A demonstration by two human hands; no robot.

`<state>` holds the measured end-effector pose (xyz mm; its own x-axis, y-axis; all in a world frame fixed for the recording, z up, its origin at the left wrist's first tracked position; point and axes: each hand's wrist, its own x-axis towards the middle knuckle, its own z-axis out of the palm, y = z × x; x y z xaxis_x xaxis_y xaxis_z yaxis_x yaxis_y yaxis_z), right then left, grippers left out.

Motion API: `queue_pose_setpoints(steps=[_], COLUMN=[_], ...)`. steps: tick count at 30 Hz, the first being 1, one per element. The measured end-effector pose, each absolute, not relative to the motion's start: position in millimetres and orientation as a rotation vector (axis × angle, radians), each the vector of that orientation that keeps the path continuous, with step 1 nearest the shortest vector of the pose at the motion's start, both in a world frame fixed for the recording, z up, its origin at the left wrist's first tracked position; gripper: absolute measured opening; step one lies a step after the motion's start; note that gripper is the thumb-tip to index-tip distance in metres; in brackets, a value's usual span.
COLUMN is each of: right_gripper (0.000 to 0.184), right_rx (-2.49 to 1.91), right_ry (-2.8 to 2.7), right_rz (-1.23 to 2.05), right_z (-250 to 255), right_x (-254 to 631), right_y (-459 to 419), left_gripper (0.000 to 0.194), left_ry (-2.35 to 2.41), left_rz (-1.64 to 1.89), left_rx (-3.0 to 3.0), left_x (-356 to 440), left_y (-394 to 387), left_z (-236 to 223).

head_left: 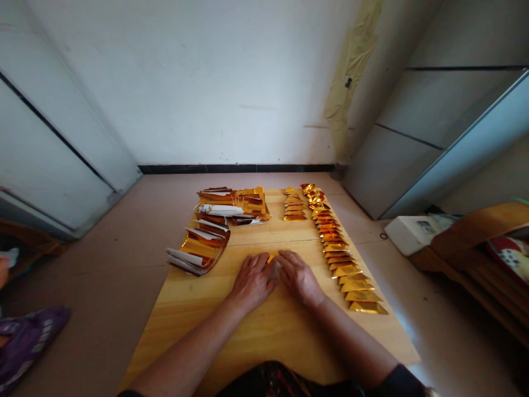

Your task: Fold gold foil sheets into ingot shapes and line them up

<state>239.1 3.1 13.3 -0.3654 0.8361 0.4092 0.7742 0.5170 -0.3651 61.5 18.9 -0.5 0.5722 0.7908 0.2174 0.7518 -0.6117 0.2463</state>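
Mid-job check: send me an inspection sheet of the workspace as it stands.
surface: light wooden board on a beige floor, a seam running across it.
job's things: two piles of gold foil strips at left; small stack of folded triangles; long row of folded triangles at right.
grippers: left hand and right hand, fingers meeting over a small gold foil piece.
clutter: purple cloth on the floor, lower left.
cables: small dark loop on the floor, possibly a cord.
surroundings: white wall, white appliance, wooden furniture at right.
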Motion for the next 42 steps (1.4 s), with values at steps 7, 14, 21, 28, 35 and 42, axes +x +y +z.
queue_pose_setpoints(steps=[7, 14, 21, 28, 35, 42], right_gripper=[0.046, 0.057, 0.05, 0.048, 0.046, 0.045], right_rx=[-1.433, -1.494, -1.686, -1.896, -1.849, -1.693], right_ry=[-2.384, -2.413, -2.385, -2.275, -2.282, -2.417], right_rz=[-0.007, -0.002, 0.039, 0.012, 0.029, 0.187], right_z=[-5, 3, -1, -1, 18, 11], right_x=[232, 231, 242, 247, 240, 234], right_y=[-2, -1, 7, 8, 13, 18], left_gripper=[0.042, 0.045, 0.051, 0.05, 0.048, 0.04], left_ry=[1.324, 1.33, 1.34, 1.348, 1.344, 1.362], left_rz=[0.461, 0.445, 0.463, 0.438, 0.476, 0.484], left_rx=[2.675, 2.687, 2.701, 2.693, 2.693, 2.682], left_x=[61, 60, 61, 60, 62, 62], left_y=[19, 18, 19, 19, 18, 17], left_z=[-2, -5, -6, -7, -1, -2])
